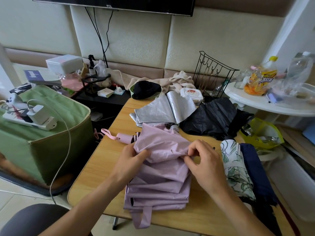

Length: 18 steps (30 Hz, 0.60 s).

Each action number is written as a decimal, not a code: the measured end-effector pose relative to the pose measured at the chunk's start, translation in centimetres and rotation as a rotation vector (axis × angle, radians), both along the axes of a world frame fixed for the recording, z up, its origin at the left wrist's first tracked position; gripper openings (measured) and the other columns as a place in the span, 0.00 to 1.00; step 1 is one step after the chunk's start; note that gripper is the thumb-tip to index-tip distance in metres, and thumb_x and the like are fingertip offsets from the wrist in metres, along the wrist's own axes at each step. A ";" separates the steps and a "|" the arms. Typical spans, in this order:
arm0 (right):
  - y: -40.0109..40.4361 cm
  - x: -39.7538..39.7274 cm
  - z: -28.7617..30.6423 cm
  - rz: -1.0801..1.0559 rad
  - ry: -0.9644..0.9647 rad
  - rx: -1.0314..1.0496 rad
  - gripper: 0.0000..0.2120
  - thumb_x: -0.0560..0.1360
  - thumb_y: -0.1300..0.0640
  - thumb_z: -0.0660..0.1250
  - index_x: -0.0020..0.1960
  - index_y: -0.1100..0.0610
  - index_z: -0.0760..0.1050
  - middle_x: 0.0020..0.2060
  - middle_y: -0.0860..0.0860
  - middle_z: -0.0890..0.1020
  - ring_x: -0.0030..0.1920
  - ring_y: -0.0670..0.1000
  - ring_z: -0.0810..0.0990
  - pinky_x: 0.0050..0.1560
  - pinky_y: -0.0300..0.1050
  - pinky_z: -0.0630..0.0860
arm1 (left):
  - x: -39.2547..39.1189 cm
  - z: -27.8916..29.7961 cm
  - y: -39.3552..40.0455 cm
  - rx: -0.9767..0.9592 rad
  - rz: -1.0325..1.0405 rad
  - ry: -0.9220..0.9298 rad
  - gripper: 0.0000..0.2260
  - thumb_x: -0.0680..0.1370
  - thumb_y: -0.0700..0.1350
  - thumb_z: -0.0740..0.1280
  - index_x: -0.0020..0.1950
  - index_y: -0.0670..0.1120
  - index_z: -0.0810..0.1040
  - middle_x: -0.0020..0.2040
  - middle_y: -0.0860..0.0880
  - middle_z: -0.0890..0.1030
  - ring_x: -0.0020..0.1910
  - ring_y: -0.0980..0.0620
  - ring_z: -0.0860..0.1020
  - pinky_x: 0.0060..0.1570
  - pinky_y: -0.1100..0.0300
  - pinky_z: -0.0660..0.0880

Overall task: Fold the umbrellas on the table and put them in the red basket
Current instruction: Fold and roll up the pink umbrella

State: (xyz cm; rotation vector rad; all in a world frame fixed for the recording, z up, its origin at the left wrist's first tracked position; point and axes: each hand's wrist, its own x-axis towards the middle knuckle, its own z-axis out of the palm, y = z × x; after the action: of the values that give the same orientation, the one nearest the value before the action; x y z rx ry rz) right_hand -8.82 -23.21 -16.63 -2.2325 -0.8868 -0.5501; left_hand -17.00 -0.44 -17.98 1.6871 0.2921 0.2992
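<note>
The pale lilac fabric folding umbrella point(160, 169) lies on the light wooden tabletop point(95, 169), its long axis running from the pink plastic handle point(124, 138) at the far left toward the near edge, where its lilac closing strap point(142, 218) hangs over the rim.

Both hands work the canopy at mid-length. The left hand point(131, 160) grips a raised fold of cloth, fingers curled round it on the handle side. The right hand point(202, 160) pinches the same fold between thumb and fingertips on the opposite side. The two hands are about equally near the cloth; the left is nearer the handle.

Judgement: the pleats nearest the person already lie flat in layers, and the upper panel remains loose. The next move appears to turn on laying that panel along the long axis, then wrapping it with the strap.

Room for movement, taken from the lilac umbrella:
- Left: bare tabletop up to the edge.
- Right, just beside: a white leaf-print umbrella point(237, 169) and a navy blue umbrella point(255, 171).
- Beyond: a silver umbrella point(163, 111) touching the lilac cloth, and a black umbrella point(214, 118).

No red basket can be identified in view.
</note>
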 end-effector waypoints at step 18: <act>1.2 0.0 -0.5 0.121 0.394 0.079 0.12 0.72 0.65 0.75 0.43 0.49 0.79 0.42 0.44 0.81 0.40 0.48 0.79 0.40 0.34 0.72 | -0.1 0.0 -0.4 0.067 -0.014 -0.030 0.18 0.69 0.48 0.65 0.46 0.31 0.74 0.37 0.47 0.76 0.38 0.50 0.75 0.37 0.50 0.71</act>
State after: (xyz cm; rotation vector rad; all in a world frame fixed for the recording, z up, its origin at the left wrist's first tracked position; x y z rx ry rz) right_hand -8.83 -21.99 -17.10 -2.0975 -0.7704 -0.0801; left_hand -17.10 -0.83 -18.00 1.7481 0.2496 0.3267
